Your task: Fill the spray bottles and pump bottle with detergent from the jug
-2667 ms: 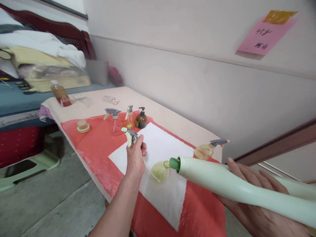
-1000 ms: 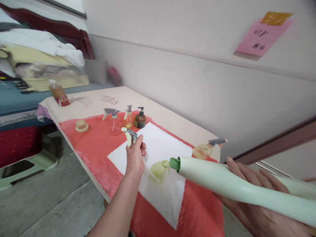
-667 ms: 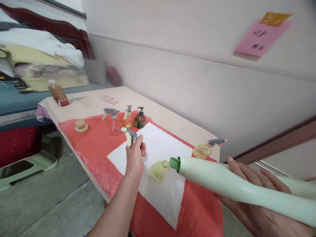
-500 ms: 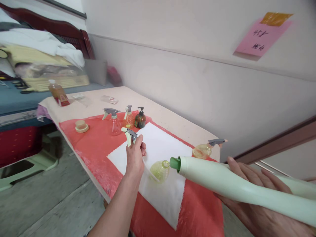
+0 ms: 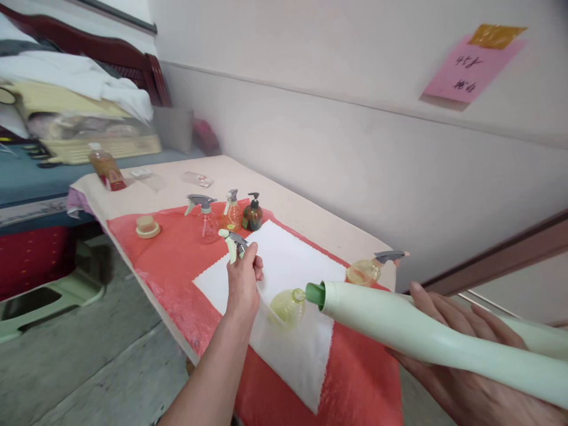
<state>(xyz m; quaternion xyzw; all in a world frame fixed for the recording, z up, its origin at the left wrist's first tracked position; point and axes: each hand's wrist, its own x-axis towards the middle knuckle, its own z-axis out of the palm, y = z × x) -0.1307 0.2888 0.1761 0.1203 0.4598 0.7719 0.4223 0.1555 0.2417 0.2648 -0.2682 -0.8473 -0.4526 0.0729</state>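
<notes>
My left hand (image 5: pixel 243 272) is closed around a grey and pale green spray trigger head (image 5: pixel 235 239), with its thin clear tube (image 5: pixel 268 302) hanging down beside an open bottle. This yellow-green transparent bottle (image 5: pixel 286 310) stands uncapped on a white cloth (image 5: pixel 306 355). My right hand (image 5: pixel 470 331) grips a pale green watering can (image 5: pixel 390 313), of which mainly the long spout shows; its body lies out of frame. The spout's darker green tip (image 5: pixel 314 294) is just right of the bottle's mouth, and a thin stream of liquid appears to bridge the short gap.
Behind the cloth stand a clear spray bottle (image 5: pixel 206 228), an orange-tinted spray bottle (image 5: pixel 231 216) and a brown pump bottle (image 5: pixel 252 214). A yellowish spray bottle (image 5: pixel 364 272) is at the right edge. A beige lid-like piece (image 5: pixel 147 226) lies left on the red sheet (image 5: pixel 173 272).
A thin stream now seems to link the spout tip to the bottle's mouth. Both hands stay almost where they were.
</notes>
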